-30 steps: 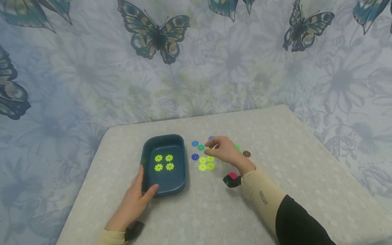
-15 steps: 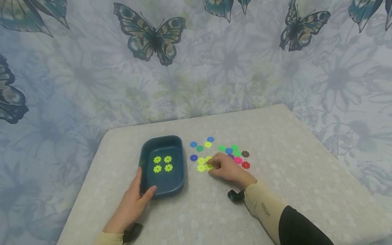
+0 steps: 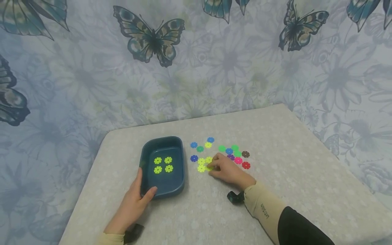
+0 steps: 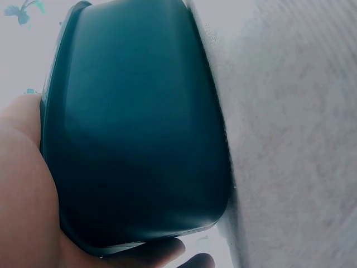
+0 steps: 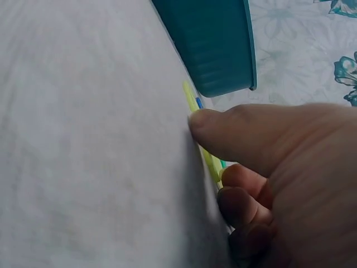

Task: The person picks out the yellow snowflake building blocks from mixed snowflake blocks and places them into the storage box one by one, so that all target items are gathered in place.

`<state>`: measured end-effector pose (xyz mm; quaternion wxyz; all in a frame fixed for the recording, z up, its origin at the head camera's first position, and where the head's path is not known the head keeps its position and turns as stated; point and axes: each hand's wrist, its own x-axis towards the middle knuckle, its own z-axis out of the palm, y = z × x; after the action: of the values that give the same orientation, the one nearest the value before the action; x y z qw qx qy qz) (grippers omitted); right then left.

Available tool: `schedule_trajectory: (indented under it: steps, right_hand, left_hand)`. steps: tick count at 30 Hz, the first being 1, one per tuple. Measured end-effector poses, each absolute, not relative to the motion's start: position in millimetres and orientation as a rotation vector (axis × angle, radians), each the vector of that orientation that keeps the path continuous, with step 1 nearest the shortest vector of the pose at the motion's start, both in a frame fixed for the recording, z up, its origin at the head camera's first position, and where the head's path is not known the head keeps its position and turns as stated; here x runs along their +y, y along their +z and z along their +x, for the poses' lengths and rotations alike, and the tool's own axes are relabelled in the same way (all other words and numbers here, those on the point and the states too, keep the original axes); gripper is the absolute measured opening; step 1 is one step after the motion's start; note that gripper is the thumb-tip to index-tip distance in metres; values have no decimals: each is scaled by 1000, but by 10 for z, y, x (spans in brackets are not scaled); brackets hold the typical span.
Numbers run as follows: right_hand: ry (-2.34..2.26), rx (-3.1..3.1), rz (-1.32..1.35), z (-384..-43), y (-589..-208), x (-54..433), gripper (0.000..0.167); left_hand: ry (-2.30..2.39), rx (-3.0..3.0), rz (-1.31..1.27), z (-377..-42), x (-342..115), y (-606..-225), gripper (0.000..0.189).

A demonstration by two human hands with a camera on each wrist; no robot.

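Note:
A dark teal tray [image 3: 166,182] lies on the table, left of centre. My left hand [image 3: 131,202] grips its near left corner, thumb over the rim and fingers along the outer wall. Several yellow notched discs [image 3: 168,168] lie flat inside in two rows. Right of the tray is a small square of yellow discs [image 3: 201,161]. Over its near right disc, my right hand [image 3: 231,172] has thumb and fingers curled round the edge at table height. In the right wrist view a yellow disc [image 5: 210,163] shows between thumb and fingers; their contact is partly hidden.
Blue discs [image 3: 194,158], a green disc [image 3: 200,149] and a lone yellow disc [image 3: 208,145] lie beyond the square. Green, blue, purple, pink, red [image 3: 246,165] and brown [image 3: 245,154] discs are scattered behind the right hand. A butterfly-patterned wall [image 3: 196,85] rises behind the table.
My right hand has come down and nearer, from above the far discs to the near right yellow disc, uncovering discs behind it. The left hand and tray stay in place.

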<state>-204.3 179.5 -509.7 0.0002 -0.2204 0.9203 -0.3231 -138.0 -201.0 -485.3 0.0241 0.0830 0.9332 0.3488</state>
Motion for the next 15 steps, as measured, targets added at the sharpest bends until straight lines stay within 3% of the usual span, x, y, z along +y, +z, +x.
schedule_trajectory:
  steps: [7,15]
  right_hand:
    - [-1009,2901,-688,-2036,-5102,1800,22]
    - [-1015,2916,-624,-2035,-5087,1787,30]
  left_hand:
    - [1079,2879,245,-1373,-1989,-4843,102]
    - [1071,2889,264,-1400,-2003,-4882,101]
